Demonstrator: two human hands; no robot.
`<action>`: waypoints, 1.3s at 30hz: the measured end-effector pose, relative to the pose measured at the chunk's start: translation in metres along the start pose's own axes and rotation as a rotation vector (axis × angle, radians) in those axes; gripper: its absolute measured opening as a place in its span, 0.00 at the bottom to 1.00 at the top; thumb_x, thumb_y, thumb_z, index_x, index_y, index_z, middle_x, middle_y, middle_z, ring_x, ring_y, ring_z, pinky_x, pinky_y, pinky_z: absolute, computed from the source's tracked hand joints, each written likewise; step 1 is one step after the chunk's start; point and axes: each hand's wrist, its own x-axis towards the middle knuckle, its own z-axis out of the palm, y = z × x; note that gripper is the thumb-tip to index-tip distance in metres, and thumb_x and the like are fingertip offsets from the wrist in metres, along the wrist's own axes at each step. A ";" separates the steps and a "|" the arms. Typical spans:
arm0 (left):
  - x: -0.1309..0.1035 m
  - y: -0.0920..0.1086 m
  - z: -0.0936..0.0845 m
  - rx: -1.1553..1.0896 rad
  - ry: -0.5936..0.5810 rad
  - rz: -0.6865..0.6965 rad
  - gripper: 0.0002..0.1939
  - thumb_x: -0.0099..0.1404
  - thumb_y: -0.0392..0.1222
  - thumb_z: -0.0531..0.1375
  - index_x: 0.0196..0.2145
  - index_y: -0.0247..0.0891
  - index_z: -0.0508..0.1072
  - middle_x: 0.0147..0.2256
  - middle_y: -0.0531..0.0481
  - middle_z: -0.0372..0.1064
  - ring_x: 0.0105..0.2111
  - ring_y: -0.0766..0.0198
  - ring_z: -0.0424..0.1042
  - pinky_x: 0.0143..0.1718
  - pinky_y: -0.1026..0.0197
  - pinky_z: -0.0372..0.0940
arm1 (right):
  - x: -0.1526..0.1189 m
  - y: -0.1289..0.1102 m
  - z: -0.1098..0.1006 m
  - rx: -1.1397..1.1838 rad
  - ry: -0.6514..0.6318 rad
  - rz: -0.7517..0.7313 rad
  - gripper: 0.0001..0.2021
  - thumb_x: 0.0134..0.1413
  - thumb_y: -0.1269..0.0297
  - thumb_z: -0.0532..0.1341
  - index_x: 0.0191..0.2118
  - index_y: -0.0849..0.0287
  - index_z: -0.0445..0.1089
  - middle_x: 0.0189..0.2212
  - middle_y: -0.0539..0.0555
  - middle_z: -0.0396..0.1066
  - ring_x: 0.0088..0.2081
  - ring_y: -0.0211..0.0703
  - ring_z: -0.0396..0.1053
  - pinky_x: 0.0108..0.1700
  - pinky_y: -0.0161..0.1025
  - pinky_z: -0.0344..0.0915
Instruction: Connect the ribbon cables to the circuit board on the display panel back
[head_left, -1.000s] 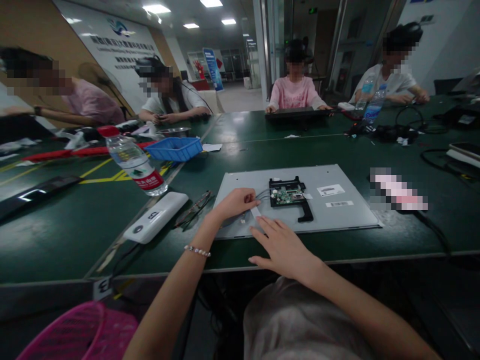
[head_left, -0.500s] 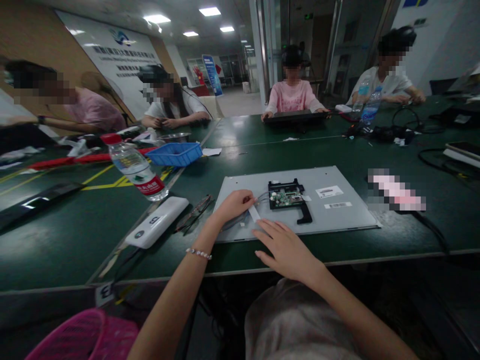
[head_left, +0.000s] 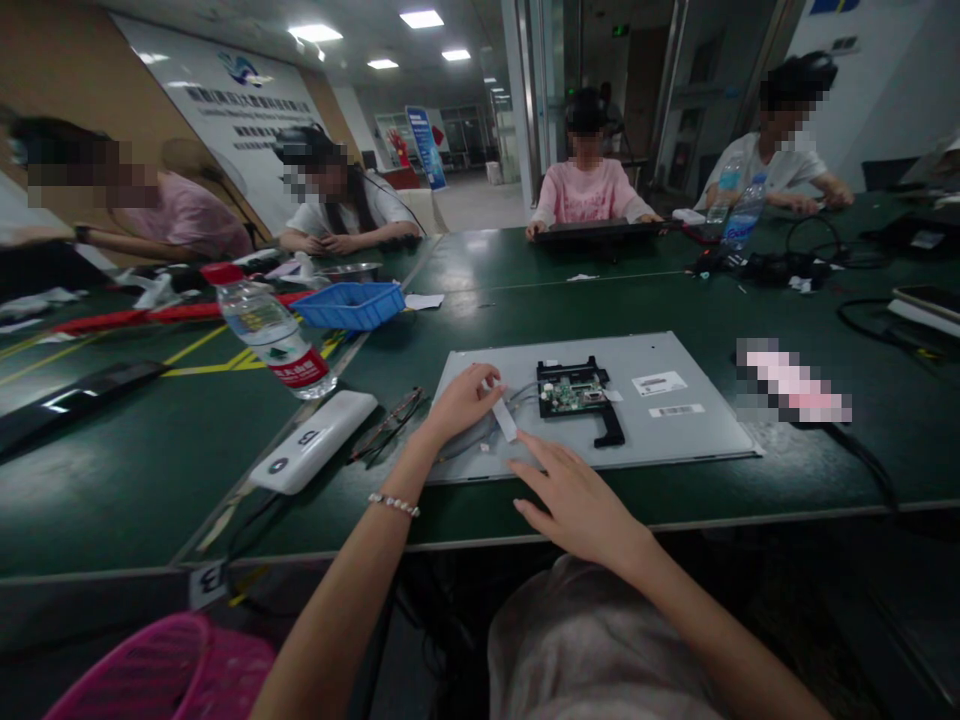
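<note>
A grey metal panel [head_left: 637, 350] lies flat on the green table, with a black bracket and circuit board [head_left: 577, 395] on its middle. My left hand [head_left: 466, 400] is over the panel's left part, its fingers bent and pinched at the upper end of a white strip [head_left: 505, 418]. Thin grey cables [head_left: 529, 388] run from near that hand to the board. My right hand [head_left: 574, 490] is by the panel's front edge, palm down, its fingers spread and the fingertips near the lower end of the strip.
To the left are glasses [head_left: 386, 425], a white power bank [head_left: 315, 440], a water bottle [head_left: 274, 335] and a blue tray [head_left: 352, 305]. A blurred pink object [head_left: 799, 385] lies right. Several people sit around the table. A pink basket [head_left: 165, 670] is below.
My left hand has shifted slightly up, away from me. The white strip has moved a little left, and the fingertips of my right hand now lie slightly apart from it.
</note>
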 end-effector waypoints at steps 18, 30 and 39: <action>0.005 -0.015 0.000 0.030 0.063 -0.017 0.13 0.63 0.36 0.48 0.39 0.37 0.70 0.39 0.47 0.69 0.42 0.59 0.67 0.46 0.57 0.61 | 0.019 0.151 -0.089 0.069 -0.065 0.389 0.14 0.51 0.68 0.59 0.45 0.59 0.72 0.42 0.56 0.73 0.41 0.46 0.71 0.45 0.41 0.67; 0.003 -0.020 0.002 0.234 0.042 -0.023 0.16 0.62 0.31 0.46 0.39 0.38 0.72 0.38 0.45 0.69 0.41 0.56 0.66 0.46 0.54 0.60 | 0.035 0.175 -0.088 0.126 -0.273 0.407 0.08 0.49 0.63 0.61 0.34 0.61 0.74 0.32 0.55 0.75 0.35 0.44 0.72 0.38 0.38 0.66; 0.003 -0.015 0.005 0.191 0.147 0.010 0.18 0.62 0.30 0.46 0.45 0.36 0.68 0.46 0.44 0.65 0.49 0.56 0.62 0.53 0.53 0.56 | 0.033 0.220 -0.120 -0.113 -0.342 0.510 0.10 0.48 0.61 0.61 0.34 0.62 0.75 0.34 0.58 0.74 0.35 0.47 0.71 0.37 0.41 0.65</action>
